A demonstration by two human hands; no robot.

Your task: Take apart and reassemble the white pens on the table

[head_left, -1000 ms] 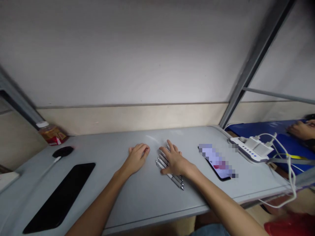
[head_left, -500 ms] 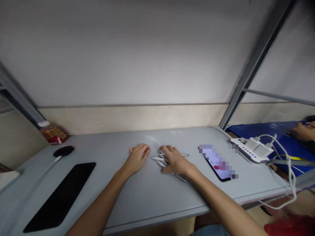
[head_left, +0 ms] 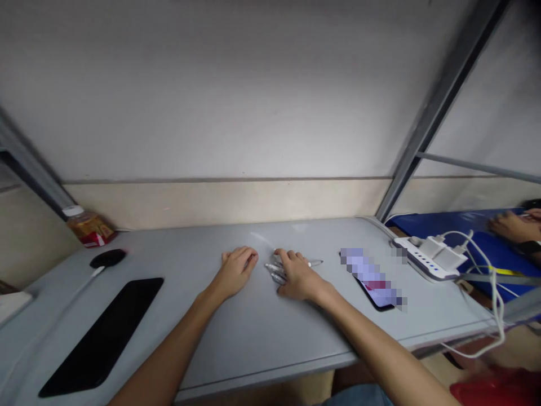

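A bundle of silvery clear pens (head_left: pixel 276 273) lies on the grey desk under my right hand (head_left: pixel 298 276). The fingers and thumb of that hand are bent round the bundle, hiding most of it. One pen tip sticks out past the knuckles on the right, and several pen ends show on the left. A short gap to the left, my left hand (head_left: pixel 239 268) rests on the desk with its fingers curled in. No object shows in it, though its palm is partly hidden.
To the right lie a lit phone (head_left: pixel 374 282) and a white power strip (head_left: pixel 426 256) with plugs and cables. At left are a black tablet-like slab (head_left: pixel 103 335), a black round charger (head_left: pixel 107 259) and a drink bottle (head_left: pixel 89 226). Another person's hand (head_left: pixel 511 226) is over a blue table.
The pen end that stuck out below my right hand is no longer visible, and the pens sit closer together under it. My left hand has stayed in place.
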